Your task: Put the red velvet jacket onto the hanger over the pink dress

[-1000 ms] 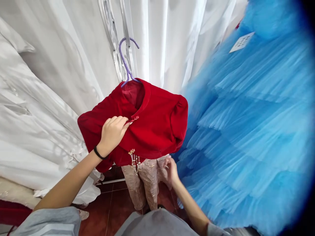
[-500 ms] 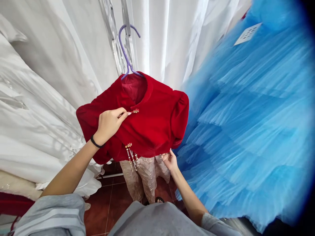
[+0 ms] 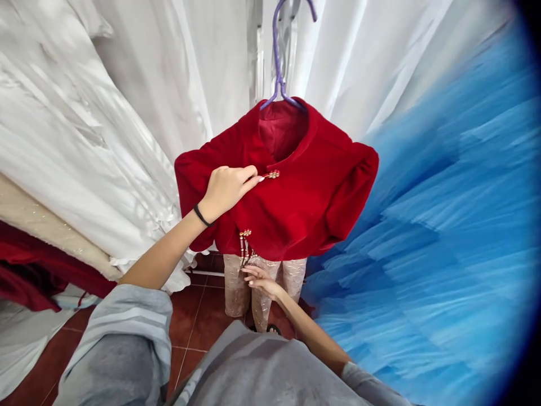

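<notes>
A short red velvet jacket [image 3: 296, 208] hangs in front of me from a purple hanger [image 3: 276, 56]. At its collar, my left hand [image 3: 226, 190] is closed in a pinch at the thin end of a beaded fastener [image 3: 274, 175]. Lower on the front edge, a beaded tassel [image 3: 244, 248] dangles from a second ornament. My right hand [image 3: 262, 283] is just below the jacket's hem, fingers stretched out and apart at the tassel's lower strands. Whether its fingertips touch the strands I cannot tell. Pale shiny fabric [image 3: 234, 287] hangs below the jacket.
White gowns [image 3: 139, 169] hang on the left, and a ruffled blue tulle dress [image 3: 443, 237] fills the right. Dark red fabric [image 3: 38, 265] lies at the lower left. The floor has red tiles [image 3: 190, 318]. A metal stand [image 3: 258, 51] rises behind the hanger.
My right hand has let go of the jacket's hem and moved left to the tassel. The left hand keeps its pinch at the collar. The view has shifted, so the jacket appears farther right.
</notes>
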A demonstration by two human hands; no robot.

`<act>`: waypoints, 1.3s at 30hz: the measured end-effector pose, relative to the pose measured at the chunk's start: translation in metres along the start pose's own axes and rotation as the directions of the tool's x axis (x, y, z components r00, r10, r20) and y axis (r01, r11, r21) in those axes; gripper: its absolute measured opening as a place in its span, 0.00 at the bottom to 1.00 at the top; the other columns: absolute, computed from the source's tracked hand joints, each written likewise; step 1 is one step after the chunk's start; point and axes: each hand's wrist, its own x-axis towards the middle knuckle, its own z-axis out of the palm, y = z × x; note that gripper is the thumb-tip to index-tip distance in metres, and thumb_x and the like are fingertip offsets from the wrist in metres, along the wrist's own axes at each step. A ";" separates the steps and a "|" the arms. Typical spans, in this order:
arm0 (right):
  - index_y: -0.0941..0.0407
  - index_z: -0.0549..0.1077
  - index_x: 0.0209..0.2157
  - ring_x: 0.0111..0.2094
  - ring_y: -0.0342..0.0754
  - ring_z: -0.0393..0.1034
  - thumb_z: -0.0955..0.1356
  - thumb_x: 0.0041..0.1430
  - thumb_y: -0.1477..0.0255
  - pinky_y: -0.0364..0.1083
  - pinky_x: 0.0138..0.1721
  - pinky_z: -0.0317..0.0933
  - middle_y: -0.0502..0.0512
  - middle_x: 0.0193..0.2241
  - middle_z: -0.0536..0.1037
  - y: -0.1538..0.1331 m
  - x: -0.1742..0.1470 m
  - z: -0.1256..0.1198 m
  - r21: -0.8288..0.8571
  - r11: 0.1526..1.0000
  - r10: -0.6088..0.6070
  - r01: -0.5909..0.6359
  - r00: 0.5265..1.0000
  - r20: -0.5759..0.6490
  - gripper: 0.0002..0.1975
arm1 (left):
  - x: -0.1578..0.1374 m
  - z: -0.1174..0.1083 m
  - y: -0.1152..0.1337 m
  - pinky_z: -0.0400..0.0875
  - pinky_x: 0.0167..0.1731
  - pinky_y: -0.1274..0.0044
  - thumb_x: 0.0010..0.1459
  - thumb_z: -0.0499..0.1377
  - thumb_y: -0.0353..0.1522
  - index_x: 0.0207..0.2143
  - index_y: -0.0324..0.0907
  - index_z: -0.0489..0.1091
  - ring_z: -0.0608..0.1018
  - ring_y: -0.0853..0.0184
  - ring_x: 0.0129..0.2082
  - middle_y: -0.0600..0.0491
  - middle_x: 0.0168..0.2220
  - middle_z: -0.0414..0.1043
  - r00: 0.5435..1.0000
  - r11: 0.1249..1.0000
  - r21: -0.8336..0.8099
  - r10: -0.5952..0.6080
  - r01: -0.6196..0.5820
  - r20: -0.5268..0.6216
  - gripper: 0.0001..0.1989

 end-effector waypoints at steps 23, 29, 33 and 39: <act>0.60 0.78 0.31 0.21 0.48 0.74 0.75 0.47 0.64 0.44 0.19 0.67 0.57 0.25 0.80 -0.066 -0.024 0.068 -0.309 0.947 0.196 -0.091 0.923 0.330 0.13 | -0.012 0.004 0.010 0.59 0.31 0.74 0.67 0.51 0.41 0.37 0.43 0.73 0.76 0.65 0.27 0.51 0.30 0.78 0.999 0.998 -0.055 -0.033 0.031 -0.036 0.15; 0.54 0.75 0.50 0.58 0.50 0.68 0.63 0.63 0.69 0.51 0.57 0.67 0.58 0.55 0.74 -0.227 -0.036 0.063 -0.754 0.236 -0.682 0.614 0.657 0.321 0.16 | 0.000 -0.013 0.011 0.63 0.43 0.69 0.65 0.55 0.38 0.56 0.43 0.68 0.75 0.57 0.45 0.43 0.51 0.73 0.989 0.992 -0.053 0.110 -0.116 -0.099 0.19; 0.53 0.71 0.54 0.49 0.50 0.72 0.61 0.67 0.68 0.44 0.40 0.71 0.59 0.59 0.67 -0.309 -0.014 0.059 -0.897 -0.197 -0.746 0.395 0.533 0.398 0.17 | 0.022 -0.023 0.007 0.57 0.53 0.57 0.65 0.53 0.36 0.54 0.45 0.70 0.66 0.50 0.57 0.42 0.60 0.65 0.966 0.964 -0.072 0.249 -0.254 -0.073 0.17; 0.56 0.75 0.42 0.37 0.45 0.70 0.62 0.67 0.66 0.44 0.36 0.66 0.56 0.40 0.72 -0.351 -0.013 0.055 -0.843 -0.387 -0.640 0.375 0.549 0.538 0.13 | 0.046 -0.048 -0.010 0.55 0.55 0.54 0.66 0.51 0.35 0.41 0.45 0.75 0.68 0.54 0.51 0.47 0.43 0.73 0.945 0.930 -0.179 0.326 -0.322 -0.009 0.12</act>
